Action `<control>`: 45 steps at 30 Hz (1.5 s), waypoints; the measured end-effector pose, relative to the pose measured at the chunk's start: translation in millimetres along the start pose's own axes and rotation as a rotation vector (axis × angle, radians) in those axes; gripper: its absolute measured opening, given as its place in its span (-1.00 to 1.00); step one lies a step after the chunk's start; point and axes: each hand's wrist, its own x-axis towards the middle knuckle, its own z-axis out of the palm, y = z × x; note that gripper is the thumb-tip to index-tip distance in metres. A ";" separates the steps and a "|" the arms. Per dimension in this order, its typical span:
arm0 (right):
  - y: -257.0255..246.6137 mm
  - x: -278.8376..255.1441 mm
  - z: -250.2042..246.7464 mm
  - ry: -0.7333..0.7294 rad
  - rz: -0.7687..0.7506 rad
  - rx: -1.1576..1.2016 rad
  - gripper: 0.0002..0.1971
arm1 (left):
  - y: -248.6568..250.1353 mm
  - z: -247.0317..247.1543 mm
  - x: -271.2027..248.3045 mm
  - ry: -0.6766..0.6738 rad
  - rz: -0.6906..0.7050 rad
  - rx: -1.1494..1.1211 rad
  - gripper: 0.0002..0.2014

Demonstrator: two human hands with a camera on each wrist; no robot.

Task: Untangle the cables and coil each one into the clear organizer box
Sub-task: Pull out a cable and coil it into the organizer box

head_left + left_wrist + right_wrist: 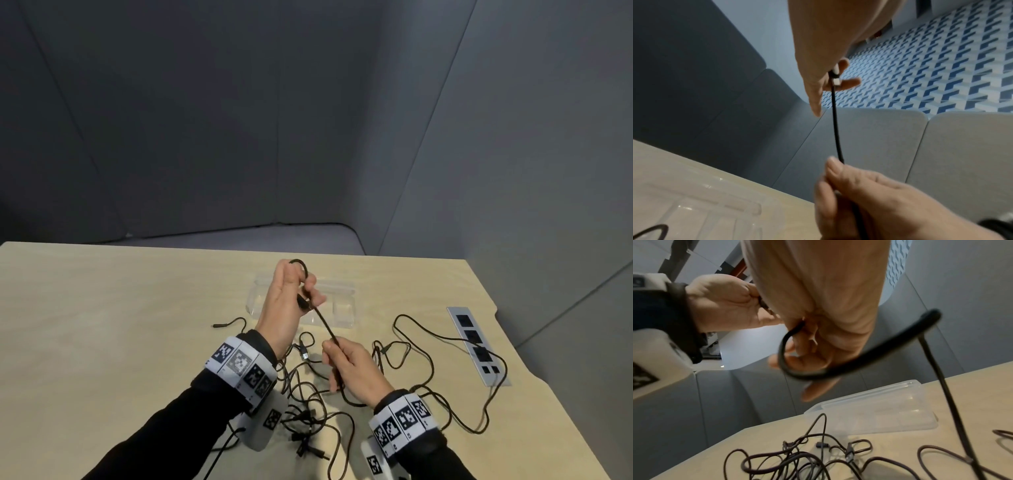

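My left hand is raised over the table and pinches the plug end of a black cable, with a small loop of it arching over the fingers. That cable runs taut down to my right hand, whose curled fingers grip it. The left wrist view shows the plug pinched at the fingertips and the cable dropping to the right hand. Behind the hands lies the clear organizer box, also visible as the box. A tangle of black cables sprawls on the table under my wrists.
A grey socket panel is set into the table at the right, with a cable loop across it. Loose cable loops spread right of the tangle. The light wood table ends at grey partition walls behind.
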 end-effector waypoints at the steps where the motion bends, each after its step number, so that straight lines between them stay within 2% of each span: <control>1: 0.2 -3.7 -1.0 -0.018 0.018 0.020 -0.70 | 1.6 -0.5 0.4 0.030 -0.008 -0.009 -0.72; 4: -6.9 -15.2 -11.3 -0.047 0.000 0.016 -0.77 | 2.6 -7.5 4.3 0.081 -0.015 0.046 -0.73; 6: -16.1 -23.1 -22.3 -0.053 -0.060 -0.063 -0.82 | -0.3 -16.4 7.3 0.040 -0.055 0.163 -0.67; 8: -25.7 -29.4 -32.7 -0.062 -0.115 -0.143 -0.82 | -7.9 -24.8 8.4 -0.053 -0.093 0.451 -0.66; 10: -35.3 -33.5 -40.9 -0.071 -0.146 -0.239 -0.83 | -21.3 -30.2 6.0 -0.161 -0.068 0.813 -0.67; 11: -40.5 -34.3 -43.6 -0.069 -0.151 -0.274 -0.83 | -28.4 -31.1 3.4 -0.204 -0.052 0.935 -0.68; 13: -48.0 -32.1 -49.9 -0.046 -0.185 -0.332 -0.83 | -37.5 -28.8 -3.5 -0.287 -0.061 1.040 -0.69; 16: -50.1 -20.3 -59.2 0.079 -0.272 -0.461 -0.87 | -43.6 -24.1 -11.5 -0.413 -0.131 0.997 -0.61; 18: -43.9 -11.4 -61.7 0.176 -0.273 -0.504 -0.90 | -41.9 -20.6 -14.8 -0.469 -0.172 0.889 -0.51; 20: -36.8 -3.5 -61.2 0.240 -0.228 -0.426 -0.91 | -40.3 -19.0 -13.5 -0.524 -0.188 0.836 -0.46; 22: -32.6 1.1 -58.9 0.283 -0.187 -0.268 -0.89 | -37.3 -18.8 -10.4 -0.548 -0.190 0.825 -0.55; 24: -31.9 2.5 -55.7 0.310 -0.142 -0.110 -0.86 | -36.3 -17.4 -10.1 -0.505 -0.250 0.660 -0.67; 27: -27.4 2.3 -48.8 0.331 -0.118 0.011 -0.86 | -38.4 -17.7 -8.9 -0.338 -0.309 0.379 -0.67; 30: -22.1 -0.6 -41.1 0.348 -0.134 0.068 -0.86 | -35.5 -17.9 -4.2 -0.151 -0.320 0.255 -0.68; 35: -22.4 -3.5 -38.6 0.427 -0.195 0.105 -0.83 | -30.0 -15.2 -1.5 0.023 -0.310 0.095 -0.70; 38: -27.5 -4.4 -41.1 0.386 -0.163 0.081 -0.86 | -29.4 -13.5 -2.1 0.018 -0.295 0.077 -0.72; 41: -38.0 -1.3 -36.7 0.345 -0.177 -0.070 -0.96 | -30.1 -12.1 -3.6 -0.086 -0.305 0.218 -0.76; 43: -41.8 3.7 -32.1 0.350 -0.197 -0.262 -0.86 | -32.2 -10.9 -4.9 -0.161 -0.318 0.312 -0.75; 45: -45.3 8.5 -27.8 0.354 -0.202 -0.433 -0.77 | -32.3 -8.9 -5.3 -0.155 -0.361 0.352 -0.66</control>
